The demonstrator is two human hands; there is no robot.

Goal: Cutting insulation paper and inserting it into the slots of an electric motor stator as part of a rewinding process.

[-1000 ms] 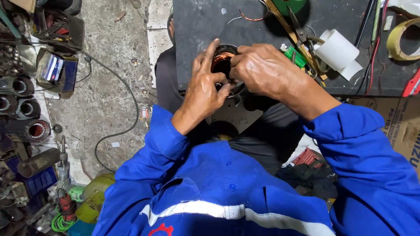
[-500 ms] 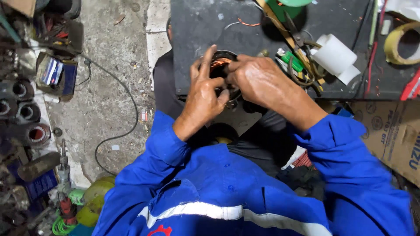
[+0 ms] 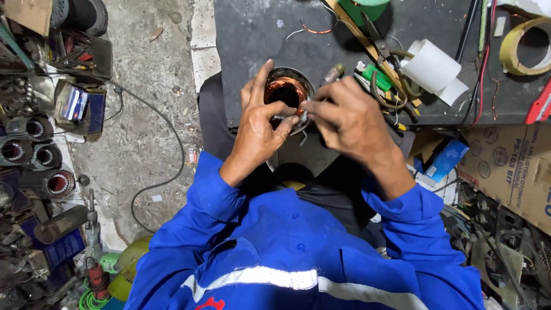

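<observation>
Left hand [image 3: 258, 135] grips the motor stator [image 3: 287, 95] at the desk [image 3: 252, 34] edge, fingers curled around its rim. Right hand [image 3: 350, 123] fingers pinch a small pale insulation piece [image 3: 303, 116] beside the copper winding [image 3: 285, 89]. Risk: a slip could nick the winding enamel.

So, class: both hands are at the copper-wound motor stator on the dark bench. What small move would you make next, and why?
Probably press the pinched strip down into the copper winding: the right hand pinches something small at the stator rim while the left hand steadies it.
</observation>
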